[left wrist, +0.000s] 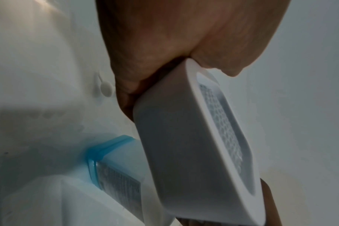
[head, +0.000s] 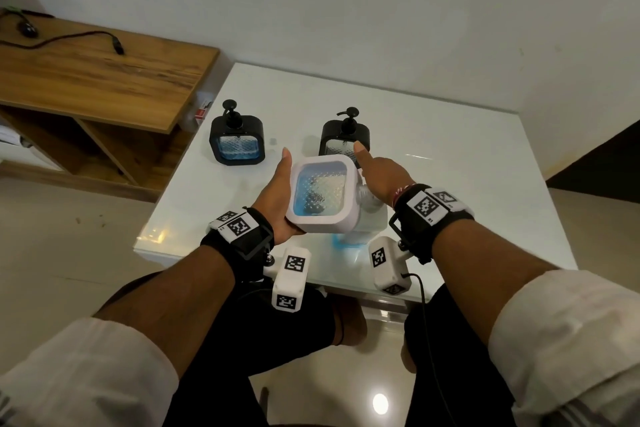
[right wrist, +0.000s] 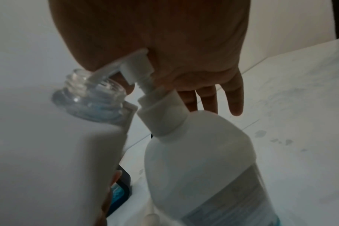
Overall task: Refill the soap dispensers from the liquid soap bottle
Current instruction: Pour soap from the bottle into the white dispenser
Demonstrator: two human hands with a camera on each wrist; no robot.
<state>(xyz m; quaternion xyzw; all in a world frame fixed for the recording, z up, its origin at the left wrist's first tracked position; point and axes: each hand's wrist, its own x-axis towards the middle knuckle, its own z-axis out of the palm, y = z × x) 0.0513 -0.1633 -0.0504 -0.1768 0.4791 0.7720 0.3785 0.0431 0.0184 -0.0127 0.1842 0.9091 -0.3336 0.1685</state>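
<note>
Head view showed three soap dispensers and one liquid soap bottle on or above a white tabletop [head: 450, 163]. Two black dispensers stood upright at the far side: the left black dispenser [head: 237, 142] held blue liquid in its lower part, and the right black dispenser [head: 344, 139] stood well apart from it. Each carried a black pump head. The third unit, a white dispenser [head: 320, 194], had no pump fitted and was tilted above the tabletop, its clear window facing the camera and blue liquid visible inside.

One left hand [head: 277, 198] gripped the white dispenser, thumb along its near-left edge and fingers wrapped behind it; the left wrist view confirmed the palm pressed against the dispenser body [left wrist: 184, 137].

One right hand [head: 381, 177] rested palm-down on the pump head of the liquid soap bottle [head: 367, 222], fingers straight and extended. In the right wrist view, the palm [right wrist: 164, 45] pressed on the pump head [right wrist: 135, 71], whose nozzle reached into the open threaded neck [right wrist: 91, 91] of the white dispenser. The white bottle body [right wrist: 199, 160] stood on the tabletop just beside the tilted dispenser.

One wooden shelf unit [head: 97, 80] stood left of the tabletop, with one black cable [head: 69, 38] lying on it.
</note>
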